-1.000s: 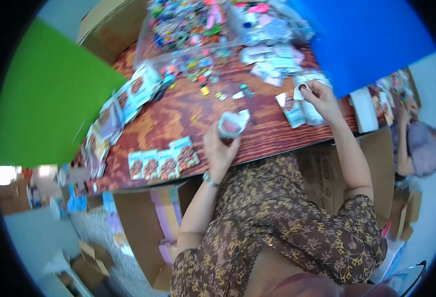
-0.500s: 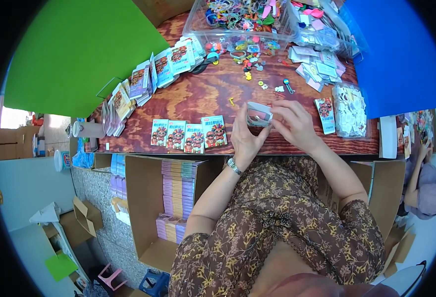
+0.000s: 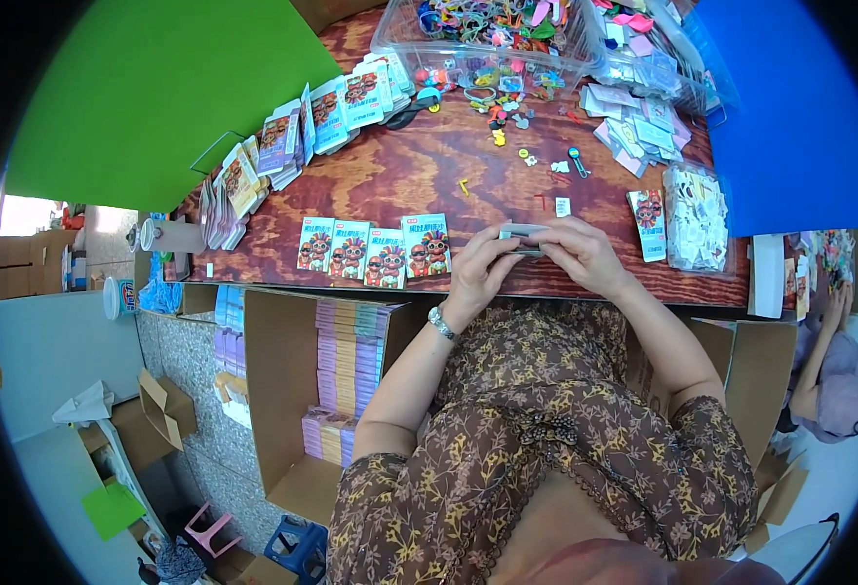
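A small flat paper box [image 3: 525,233] is held between my two hands just over the table's front edge. My left hand [image 3: 478,273] grips its left end, thumb and fingers pinched together. On its right side my right hand [image 3: 587,257] has curled fingers closed on it. Most of the box is hidden by the fingers. To the left, several printed cartoon boxes [image 3: 424,247] lie in a row. Beyond my hands are a small white card [image 3: 563,206], a teal clip-like trinket [image 3: 574,162] and a yellow bit [image 3: 463,187].
A clear bin [image 3: 487,60] of colourful trinkets stands at the back. Stacked boxes [image 3: 278,144] curve along the left. A clear tray [image 3: 696,219] of small white pieces and a single box [image 3: 646,226] lie right. Another person [image 3: 832,375] works at far right.
The box has tipped from showing its open end to lying flatter, and both hands have closed in around it, slightly lower. A small white card now shows beyond my right hand.
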Available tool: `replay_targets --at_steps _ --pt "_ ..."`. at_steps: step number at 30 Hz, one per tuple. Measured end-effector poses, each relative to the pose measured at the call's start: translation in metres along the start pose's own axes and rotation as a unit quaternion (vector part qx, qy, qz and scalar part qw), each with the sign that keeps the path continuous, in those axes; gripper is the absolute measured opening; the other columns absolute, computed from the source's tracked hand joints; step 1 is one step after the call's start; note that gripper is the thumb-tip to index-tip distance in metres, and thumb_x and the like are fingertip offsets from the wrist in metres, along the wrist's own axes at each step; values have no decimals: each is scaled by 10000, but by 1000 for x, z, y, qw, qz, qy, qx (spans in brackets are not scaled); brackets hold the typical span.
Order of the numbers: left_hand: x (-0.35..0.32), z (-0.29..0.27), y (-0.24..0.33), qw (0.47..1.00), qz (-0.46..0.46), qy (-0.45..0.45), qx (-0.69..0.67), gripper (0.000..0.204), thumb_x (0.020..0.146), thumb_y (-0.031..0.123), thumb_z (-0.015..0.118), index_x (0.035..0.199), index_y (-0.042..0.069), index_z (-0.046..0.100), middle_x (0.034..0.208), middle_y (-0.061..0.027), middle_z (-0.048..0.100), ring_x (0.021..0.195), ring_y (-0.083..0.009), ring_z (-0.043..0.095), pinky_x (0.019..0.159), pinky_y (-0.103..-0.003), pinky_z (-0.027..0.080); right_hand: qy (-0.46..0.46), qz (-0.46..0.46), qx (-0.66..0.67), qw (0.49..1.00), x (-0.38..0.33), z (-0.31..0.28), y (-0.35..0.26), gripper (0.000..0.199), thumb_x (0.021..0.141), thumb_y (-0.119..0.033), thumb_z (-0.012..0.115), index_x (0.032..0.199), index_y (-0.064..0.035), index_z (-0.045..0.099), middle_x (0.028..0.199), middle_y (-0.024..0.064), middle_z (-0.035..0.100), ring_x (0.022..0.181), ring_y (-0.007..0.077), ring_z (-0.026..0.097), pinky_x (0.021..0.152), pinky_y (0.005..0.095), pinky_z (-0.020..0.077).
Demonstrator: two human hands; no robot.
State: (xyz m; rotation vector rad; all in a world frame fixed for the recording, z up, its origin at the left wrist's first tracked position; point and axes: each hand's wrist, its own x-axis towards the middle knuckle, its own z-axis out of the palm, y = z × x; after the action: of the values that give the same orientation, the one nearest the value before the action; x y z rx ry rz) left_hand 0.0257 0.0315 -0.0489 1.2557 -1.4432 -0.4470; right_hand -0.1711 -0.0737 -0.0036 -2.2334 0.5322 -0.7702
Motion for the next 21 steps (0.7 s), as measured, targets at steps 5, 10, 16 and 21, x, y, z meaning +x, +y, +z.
replay_targets --at_steps 5,10,16,21 --pt "-5 1 -2 999 17 9 36 256 819 6 774 1062 18 694 1099 -161 713 1007 -324 703 856 -395 574 -32 93 14 995 15 -5 -18 248 901 -43 698 1140 -25 633 1124 128 680 997 264 693 812 361 559" --pt "-4 3 -3 999 25 34 5 303 820 -44 763 1104 7 669 1085 -159 720 980 -293 712 807 -357 576 -86 43 29 995 23 -15 -18 210 919 -93 700 1118 -34 669 1094 112 681 942 265 692 799 353 552" --pt "-6 0 -8 995 80 19 61 328 815 -32 775 1117 16 656 1116 -168 715 938 -281 720 765 -347 585 -111 125 116 979 25 -18 -18 169 943 -149 693 1070 -39 710 1022 97 687 909 251 687 762 343 547" --pt "-10 -4 -13 997 43 -13 57 307 808 20 787 1069 17 625 1191 -231 692 1013 -354 715 806 -407 596 -89 142 133 977 23 -11 -19 159 929 -125 699 1061 -39 719 976 81 674 899 239 678 757 342 540"
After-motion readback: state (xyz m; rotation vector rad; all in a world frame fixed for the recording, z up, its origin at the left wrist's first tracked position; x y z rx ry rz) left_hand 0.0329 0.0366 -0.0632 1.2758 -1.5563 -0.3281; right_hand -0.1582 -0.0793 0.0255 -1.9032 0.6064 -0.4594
